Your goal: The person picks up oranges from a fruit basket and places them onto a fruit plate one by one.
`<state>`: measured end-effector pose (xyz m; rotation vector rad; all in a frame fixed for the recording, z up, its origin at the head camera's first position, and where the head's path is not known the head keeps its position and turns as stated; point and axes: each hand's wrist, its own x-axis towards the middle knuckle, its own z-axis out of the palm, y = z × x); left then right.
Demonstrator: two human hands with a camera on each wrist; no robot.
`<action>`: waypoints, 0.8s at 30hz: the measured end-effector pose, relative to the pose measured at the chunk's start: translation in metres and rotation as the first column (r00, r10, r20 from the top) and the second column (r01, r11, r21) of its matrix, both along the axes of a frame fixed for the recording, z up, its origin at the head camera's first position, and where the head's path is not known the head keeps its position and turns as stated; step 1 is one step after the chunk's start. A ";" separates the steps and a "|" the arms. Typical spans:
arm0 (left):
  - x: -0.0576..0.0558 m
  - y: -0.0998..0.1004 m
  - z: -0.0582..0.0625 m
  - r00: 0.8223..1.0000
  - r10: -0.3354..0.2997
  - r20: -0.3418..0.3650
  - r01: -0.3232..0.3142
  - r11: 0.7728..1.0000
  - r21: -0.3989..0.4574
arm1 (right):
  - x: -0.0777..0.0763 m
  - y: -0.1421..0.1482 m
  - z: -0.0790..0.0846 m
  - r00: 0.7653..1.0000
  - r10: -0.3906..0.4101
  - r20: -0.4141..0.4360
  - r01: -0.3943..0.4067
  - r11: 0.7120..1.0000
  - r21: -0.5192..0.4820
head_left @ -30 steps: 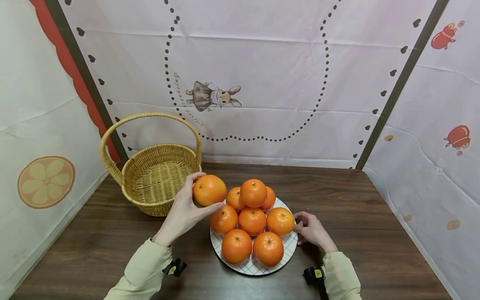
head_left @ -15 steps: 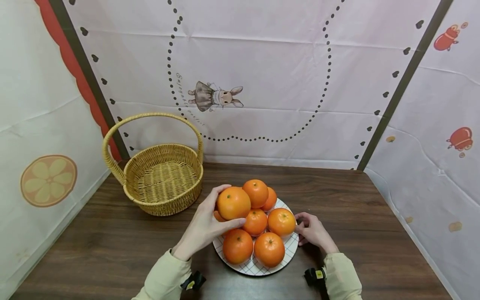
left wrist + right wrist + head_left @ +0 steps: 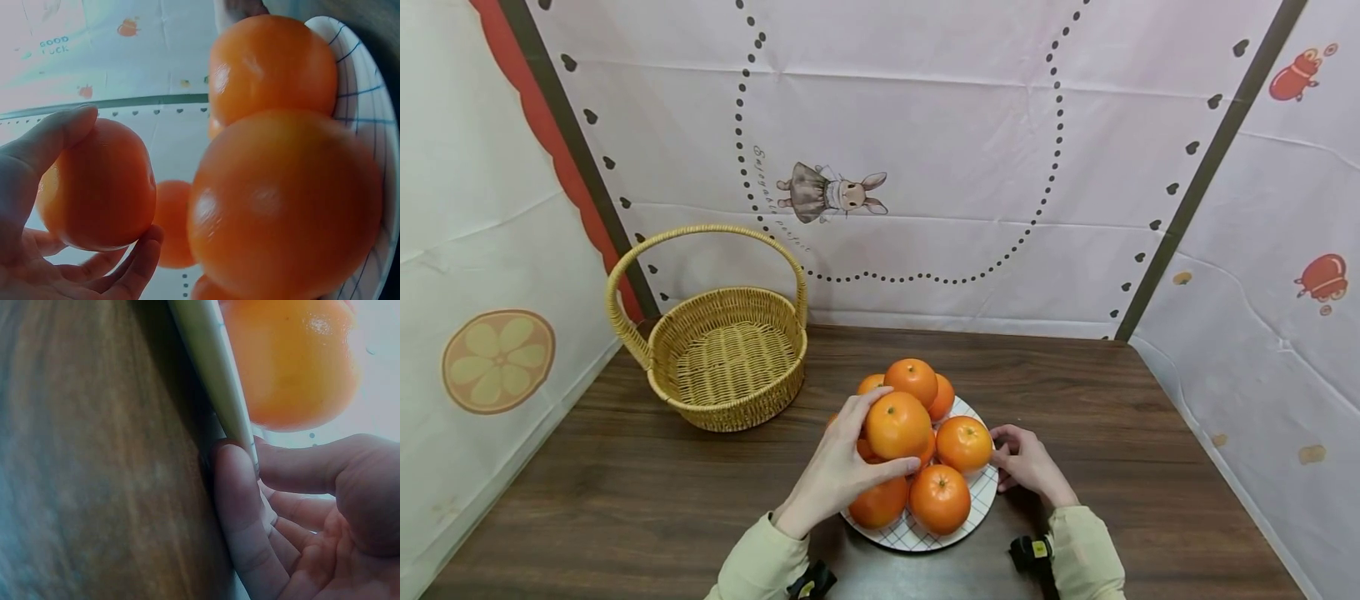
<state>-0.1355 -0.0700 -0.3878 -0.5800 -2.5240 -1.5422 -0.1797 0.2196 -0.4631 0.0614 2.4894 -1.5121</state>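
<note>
My left hand [image 3: 835, 475] grips an orange [image 3: 898, 425] between thumb and fingers, above the front-left part of a plate heaped with oranges. The left wrist view shows that same orange [image 3: 100, 187] apart from the large ones on the plate. White with a dark grid pattern, the plate [image 3: 982, 493] carries several oranges, one of them [image 3: 911, 381] stacked on top at the back. At the plate's right side, my right hand [image 3: 1032, 465] pinches the rim [image 3: 215, 375] between thumb and finger, as the right wrist view shows. The held orange and left hand partly hide oranges behind them.
A yellow wicker basket [image 3: 730, 358] with a tall arched handle stands at the back left of the dark wooden table [image 3: 1075, 392], nothing inside it. Printed cloth walls [image 3: 925, 167] enclose the table at the back and sides.
My left hand has carried the orange rightward and toward me, from beside the basket to over the plate. My right hand has stayed at the plate's rim.
</note>
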 end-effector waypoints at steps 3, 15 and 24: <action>0.000 0.004 -0.003 1.000 -0.009 0.030 0.009 1.000 0.010 | 0.000 0.000 0.000 1.000 0.001 -0.002 -0.001 1.000 -0.006; 0.002 0.008 -0.009 0.996 -0.025 0.084 0.022 0.999 0.026 | 0.000 0.001 -0.001 1.000 0.000 0.009 0.001 1.000 -0.016; 0.002 0.010 -0.013 0.998 -0.015 0.066 0.015 1.000 0.000 | -0.001 0.001 -0.002 1.000 -0.005 0.006 0.005 1.000 -0.006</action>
